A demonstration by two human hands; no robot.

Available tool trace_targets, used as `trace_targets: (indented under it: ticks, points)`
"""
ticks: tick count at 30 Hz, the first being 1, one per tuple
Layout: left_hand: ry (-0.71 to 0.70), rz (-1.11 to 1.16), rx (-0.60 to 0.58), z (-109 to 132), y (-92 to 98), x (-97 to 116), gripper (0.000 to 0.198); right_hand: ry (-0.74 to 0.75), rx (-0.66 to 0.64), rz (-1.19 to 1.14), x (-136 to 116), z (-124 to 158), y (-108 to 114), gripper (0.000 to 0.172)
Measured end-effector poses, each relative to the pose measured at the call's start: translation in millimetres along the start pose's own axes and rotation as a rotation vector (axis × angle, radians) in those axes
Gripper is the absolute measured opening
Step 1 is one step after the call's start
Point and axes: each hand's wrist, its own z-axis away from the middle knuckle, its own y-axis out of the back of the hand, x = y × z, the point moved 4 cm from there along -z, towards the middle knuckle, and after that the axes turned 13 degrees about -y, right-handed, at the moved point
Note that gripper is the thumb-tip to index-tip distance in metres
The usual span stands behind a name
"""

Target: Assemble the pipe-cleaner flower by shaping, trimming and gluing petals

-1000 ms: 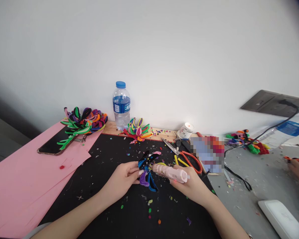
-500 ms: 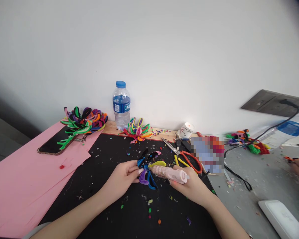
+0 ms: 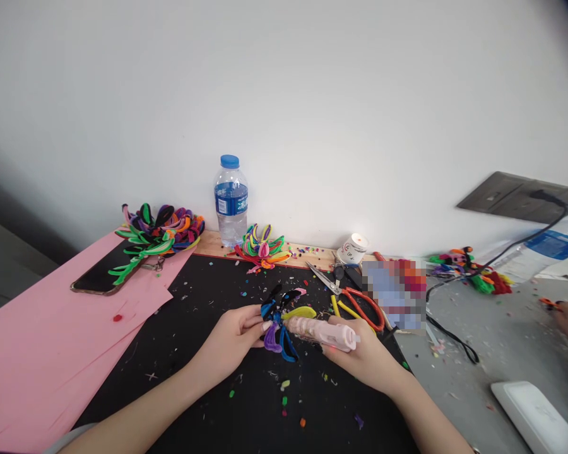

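- The black mat [image 3: 194,403] meets a bare wooden strip [image 3: 324,256] at its back edge, with the white wall just behind; its right edge runs under the right forearm, where the grey tabletop [image 3: 464,353] begins.
- Pink paper sheets [image 3: 52,353] bound the mat on the left, and a phone [image 3: 104,268] lies on them.
- The most room is on the mat in front of the hands — only small coloured clippings [image 3: 284,400] there. Behind the right hand it is tighter: orange-handled scissors [image 3: 341,291] lie near it.
- A blue-capped bottle [image 3: 230,202] stands upright by the wall with clear liquid inside; a small white cup [image 3: 353,250] sits near the scissors, contents impossible to tell.
- The pipe-cleaner flower [image 3: 279,320] is over the middle of the mat, its blue, purple, black and yellow loops splayed outward.
- The left hand [image 3: 241,331] pinches the flower's left side, thumb and fingers nearly together.
- The right hand [image 3: 360,347] is wrapped round a pale pink hot-glue gun [image 3: 324,329]. Its long axis runs nearly sideways, rear end slightly lower — the nozzle points left at the flower's centre; whether it touches, I cannot tell.
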Motion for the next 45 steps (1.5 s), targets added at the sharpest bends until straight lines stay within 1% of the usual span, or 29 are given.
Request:
trace_targets:
  ticks: [9, 15, 22, 28, 41, 45]
  points:
    - [0.014, -0.014, 0.009, 0.0, -1.3, 1.7, 0.034, -0.037, -0.025, -0.006, 4.0, 0.8, -3.8, 0.017]
    - [0.013, 0.003, 0.012, 0.2, -0.3, -1.7, 0.036, -0.044, -0.026, 0.016, 5.3, -0.3, -5.4, 0.021]
    - [0.021, 0.005, 0.015, 0.3, -0.4, -0.9, 0.036, -0.033, -0.03, 0.004, 2.2, 0.9, -3.4, 0.018]
    - [0.015, -0.013, 0.016, 0.1, -0.2, -0.7, 0.034, -0.032, -0.019, 0.009, 3.8, 0.8, -2.0, 0.021]
    - [0.005, -0.07, 0.002, 0.8, 1.9, -1.7, 0.032, -0.03, -0.022, -0.009, 4.6, 0.7, -1.1, 0.021]
    - [0.009, -0.052, 0.003, 0.8, 1.5, -2.5, 0.033, -0.037, -0.013, -0.021, 5.9, 0.5, -1.7, 0.021]
